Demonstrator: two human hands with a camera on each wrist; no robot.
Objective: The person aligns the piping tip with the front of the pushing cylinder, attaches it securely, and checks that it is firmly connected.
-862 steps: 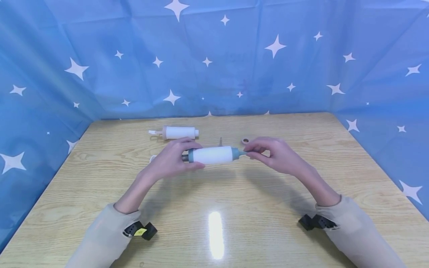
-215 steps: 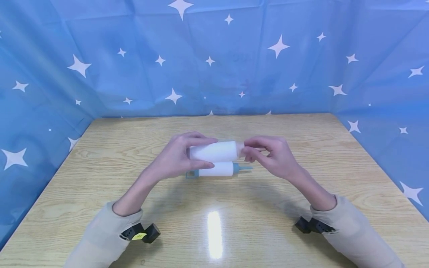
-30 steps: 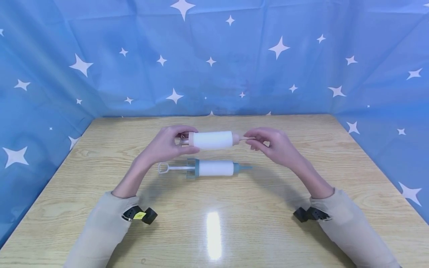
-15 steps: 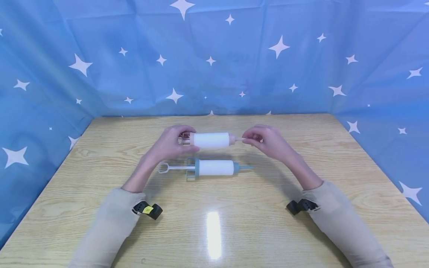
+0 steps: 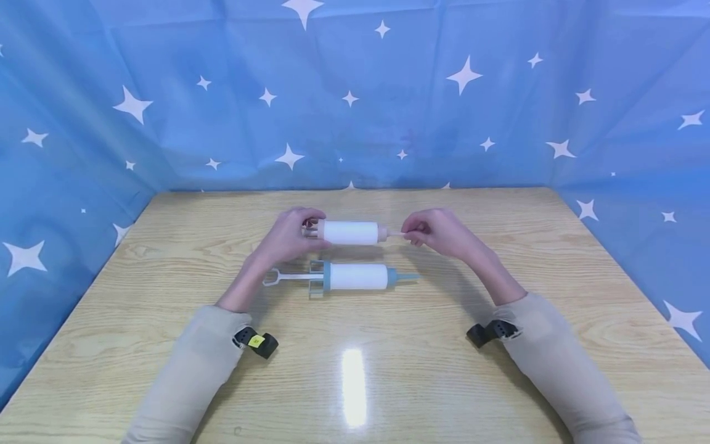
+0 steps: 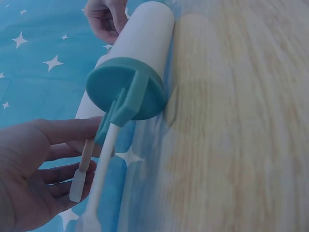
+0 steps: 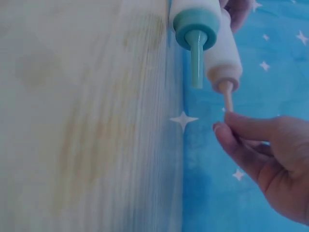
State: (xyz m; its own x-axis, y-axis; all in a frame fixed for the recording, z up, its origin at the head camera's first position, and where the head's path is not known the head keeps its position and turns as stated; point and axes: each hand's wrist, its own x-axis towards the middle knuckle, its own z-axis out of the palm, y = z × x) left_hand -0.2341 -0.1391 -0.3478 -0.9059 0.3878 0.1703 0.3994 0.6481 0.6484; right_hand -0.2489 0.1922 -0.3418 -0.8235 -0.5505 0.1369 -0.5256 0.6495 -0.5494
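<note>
A white syringe [image 5: 350, 233] with a pale pink collar and nozzle lies sideways between my hands, low over the back half of the table. My left hand [image 5: 296, 233] grips its collar end, thumb and fingers on opposite sides. At the other end my right hand [image 5: 438, 233] pinches the thin nozzle tip; in the right wrist view the right hand [image 7: 280, 157] holds it between thumb and forefinger. Parallel in front lies a second white syringe [image 5: 357, 277] with teal ends, its white plunger [image 5: 296, 277] drawn out to the left. My left fingers partly cover the pink one's plunger end.
The wood-grain table [image 5: 355, 333] runs to a blue star-patterned cloth [image 5: 355, 92] at the back and sides. Black wrist cameras [image 5: 261, 342] sit on both sleeves. A bright light reflection shows near the table's front.
Both hands have moved slightly inward and the pink-ended syringe a little right and lower. Much earlier, my hands held the teal-ended syringe; now it lies on the table.
</note>
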